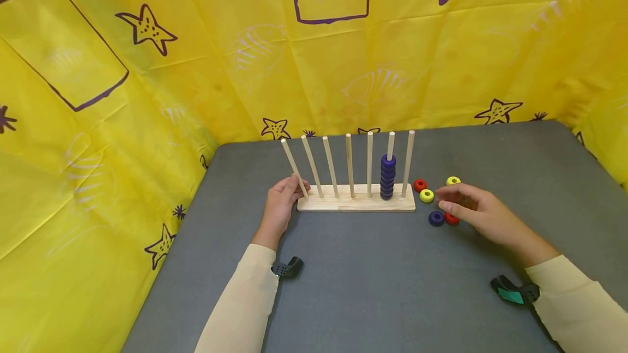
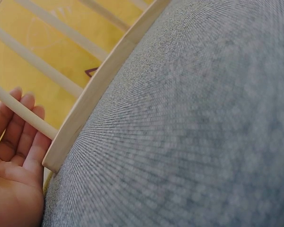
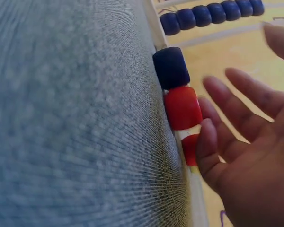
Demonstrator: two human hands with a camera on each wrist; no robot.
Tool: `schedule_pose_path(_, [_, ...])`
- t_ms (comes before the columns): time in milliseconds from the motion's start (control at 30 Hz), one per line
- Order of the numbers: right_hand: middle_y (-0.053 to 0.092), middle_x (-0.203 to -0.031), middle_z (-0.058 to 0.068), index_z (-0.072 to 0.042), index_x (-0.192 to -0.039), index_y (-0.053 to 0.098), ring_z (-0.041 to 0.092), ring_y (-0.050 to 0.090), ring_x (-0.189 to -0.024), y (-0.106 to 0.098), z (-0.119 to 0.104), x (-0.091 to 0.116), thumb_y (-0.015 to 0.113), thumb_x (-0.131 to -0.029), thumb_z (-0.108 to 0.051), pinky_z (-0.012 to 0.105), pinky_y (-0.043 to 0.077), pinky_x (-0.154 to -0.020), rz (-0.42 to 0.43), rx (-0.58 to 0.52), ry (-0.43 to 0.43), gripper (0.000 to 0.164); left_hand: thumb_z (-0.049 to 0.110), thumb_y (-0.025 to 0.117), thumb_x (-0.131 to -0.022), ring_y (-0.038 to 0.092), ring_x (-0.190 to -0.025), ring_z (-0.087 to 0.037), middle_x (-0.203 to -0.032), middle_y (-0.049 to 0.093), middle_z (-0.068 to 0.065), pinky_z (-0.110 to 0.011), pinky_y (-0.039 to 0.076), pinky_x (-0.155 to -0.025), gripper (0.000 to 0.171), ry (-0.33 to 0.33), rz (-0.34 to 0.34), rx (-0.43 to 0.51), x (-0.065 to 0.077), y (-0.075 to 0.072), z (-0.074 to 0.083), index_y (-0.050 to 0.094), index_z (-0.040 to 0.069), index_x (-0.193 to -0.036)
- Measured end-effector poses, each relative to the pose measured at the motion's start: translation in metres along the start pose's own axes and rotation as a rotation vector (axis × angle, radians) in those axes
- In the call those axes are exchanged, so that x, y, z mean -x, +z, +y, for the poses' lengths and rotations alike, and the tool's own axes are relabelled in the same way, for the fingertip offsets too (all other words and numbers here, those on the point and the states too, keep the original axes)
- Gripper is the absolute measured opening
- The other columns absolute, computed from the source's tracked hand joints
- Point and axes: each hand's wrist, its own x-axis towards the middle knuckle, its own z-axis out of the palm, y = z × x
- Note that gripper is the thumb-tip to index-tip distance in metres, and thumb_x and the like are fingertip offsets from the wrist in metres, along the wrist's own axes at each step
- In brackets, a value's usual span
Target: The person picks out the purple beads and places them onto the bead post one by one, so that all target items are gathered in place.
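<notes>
A wooden peg rack (image 1: 355, 206) with several upright pegs stands on the table. On its second peg from the right is a stack of dark blue rings (image 1: 387, 178). My left hand (image 1: 281, 203) is at the rack's left end, its relaxed fingers behind the leftmost peg (image 2: 23, 111). To the right, my right hand (image 1: 478, 212) hovers over loose rings with its fingers apart and nothing between them. Closest to it are a red ring (image 3: 182, 109) and a dark blue ring (image 3: 171, 68). Two yellow rings and another red ring (image 1: 420, 185) lie just beyond.
A grey table (image 1: 353, 277) stretches under everything. Yellow cloth (image 1: 196, 86) printed with starfish and fish hangs along its back and left sides. Black bands sit at both wrists, over beige sleeves (image 1: 240, 298).
</notes>
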Motion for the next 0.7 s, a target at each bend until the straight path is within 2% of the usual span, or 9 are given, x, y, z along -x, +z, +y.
schedule_pose_path(167, [0.074, -0.125, 0.011, -0.002, -0.135, 0.07, 0.013, 0.067, -0.105, 0.005, 0.007, 0.0, 0.078, -0.104, -0.015, 0.023, 0.056, -0.085, -0.054, 0.008, -0.026, 0.035, 0.026, 0.056, -0.117, 0.071, -0.105, -0.032, -0.103, 0.075, -0.014, -0.037, 0.059, -0.094, 0.047, -0.005, 0.001, -0.011, 0.0, 0.001, -0.001, 0.07, -0.018, -0.111])
schedule_pose_path(333, [0.073, -0.122, 0.004, -0.008, -0.13, 0.074, 0.015, 0.065, -0.104, 0.009, 0.014, 0.001, 0.087, -0.097, -0.017, 0.022, 0.053, -0.087, -0.076, 0.074, -0.048, 0.036, 0.026, 0.057, -0.117, 0.071, -0.104, -0.029, -0.103, 0.075, -0.014, -0.038, 0.059, -0.095, 0.047, -0.006, -0.002, -0.01, -0.001, 0.0, -0.002, 0.07, -0.018, -0.111])
schedule_pose_path(533, [0.071, -0.118, -0.003, -0.015, -0.124, 0.078, 0.016, 0.06, -0.105, 0.011, 0.018, -0.001, 0.09, -0.095, -0.018, 0.021, 0.048, -0.089, -0.061, 0.171, -0.08, 0.032, 0.028, 0.057, -0.117, 0.071, -0.102, -0.026, -0.102, 0.075, -0.014, -0.036, 0.059, -0.092, 0.048, -0.004, 0.002, -0.008, -0.001, 0.0, -0.001, 0.071, -0.017, -0.11])
schedule_pose_path(700, [0.071, -0.114, -0.007, -0.017, -0.118, 0.079, 0.014, 0.06, -0.104, 0.013, 0.019, -0.001, 0.09, -0.093, -0.014, 0.017, 0.045, -0.09, -0.031, 0.199, -0.14, 0.028, 0.029, 0.057, -0.117, 0.071, -0.102, -0.028, -0.102, 0.075, -0.013, -0.036, 0.06, -0.092, 0.048, -0.005, 0.002, -0.011, -0.001, 0.0, -0.001, 0.071, -0.017, -0.11])
